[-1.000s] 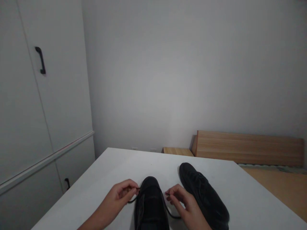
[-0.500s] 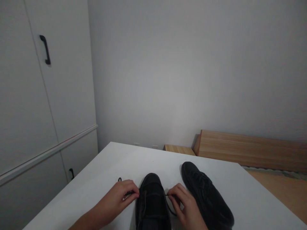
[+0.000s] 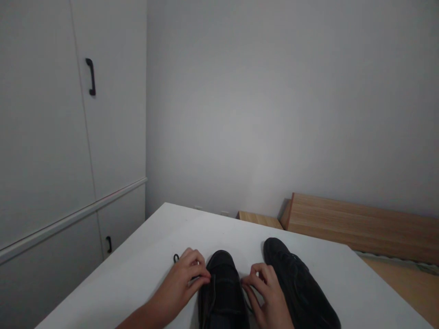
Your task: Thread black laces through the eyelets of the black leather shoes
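Note:
A black shoe (image 3: 224,290) lies on the white table (image 3: 192,228) between my two hands, toe pointing away from me; its heel end is cut off by the frame. On its left side, my left hand (image 3: 188,278) pinches a dark shoelace (image 3: 176,258), a loop of which sticks out beyond the knuckles. Thumb and forefinger of my right hand (image 3: 262,290) are pressed together at the shoe's right edge, with lace partly hidden below them. A second black shoe (image 3: 298,285), its lacing showing, rests at an angle just right of my right hand.
To the left stands a white cabinet (image 3: 116,137) with black handles (image 3: 91,76). Behind the table is a grey wall (image 3: 257,114). A wooden headboard (image 3: 343,217) and a small wooden piece of furniture (image 3: 260,219) are beyond the far right edge.
The view has shifted, so everything sits slightly further right. My right fingers are now closer against the shoe's edge, and the short stretch of lace there no longer shows.

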Tool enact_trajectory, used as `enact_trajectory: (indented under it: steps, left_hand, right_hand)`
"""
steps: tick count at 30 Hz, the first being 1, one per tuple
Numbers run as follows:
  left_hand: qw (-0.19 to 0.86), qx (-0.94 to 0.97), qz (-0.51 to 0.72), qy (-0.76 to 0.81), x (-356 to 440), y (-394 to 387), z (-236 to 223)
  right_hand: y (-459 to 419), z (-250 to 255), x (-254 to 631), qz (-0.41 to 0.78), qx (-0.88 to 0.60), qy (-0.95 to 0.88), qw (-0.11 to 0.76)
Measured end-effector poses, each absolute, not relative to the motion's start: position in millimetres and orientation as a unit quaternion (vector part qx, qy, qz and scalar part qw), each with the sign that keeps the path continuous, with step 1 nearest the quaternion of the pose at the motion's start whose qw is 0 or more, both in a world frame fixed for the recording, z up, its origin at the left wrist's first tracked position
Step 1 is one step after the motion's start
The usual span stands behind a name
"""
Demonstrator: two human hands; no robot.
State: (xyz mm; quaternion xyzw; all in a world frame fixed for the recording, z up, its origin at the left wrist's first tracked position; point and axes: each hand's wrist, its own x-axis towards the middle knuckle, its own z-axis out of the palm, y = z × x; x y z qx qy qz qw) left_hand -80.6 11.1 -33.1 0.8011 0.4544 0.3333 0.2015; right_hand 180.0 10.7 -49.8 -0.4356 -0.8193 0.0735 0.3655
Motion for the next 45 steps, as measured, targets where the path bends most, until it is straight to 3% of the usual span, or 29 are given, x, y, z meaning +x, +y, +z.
enact_trajectory:
  steps: [3,12,15,21,27,33,38,45]
  left_hand:
    - [0.165,0.802,0.337,0.464,-79,12,-36]
    - [0.210,0.788,0.309,0.489,-76,9,-31]
    - [0.211,0.797,0.283,0.490,-70,1,-15]
    - [0.159,0.836,0.158,0.501,-49,-3,33]
    - [0.127,0.863,0.062,0.484,-31,27,47]
    - [0.127,0.860,0.055,0.491,-22,35,43]
    - [0.156,0.831,0.186,0.501,-24,26,48]
    - [0.281,0.778,0.345,0.443,-31,14,60]
  right_hand:
    - [9,-49,177,0.123,-0.427,-0.813,0.377]
    - [-10,-23,167,0.224,-0.471,-0.760,0.388]
    - [-18,-1,161,0.204,-0.492,-0.781,0.325]
    - [-21,33,138,0.031,-0.542,-0.836,0.083]
    - [-12,38,109,-0.014,-0.570,-0.820,0.050]
    - [-11,33,113,-0.008,-0.578,-0.806,0.128]
    - [-8,28,124,0.087,-0.529,-0.795,0.284]
    - [-4,28,129,0.269,-0.431,-0.717,0.477]
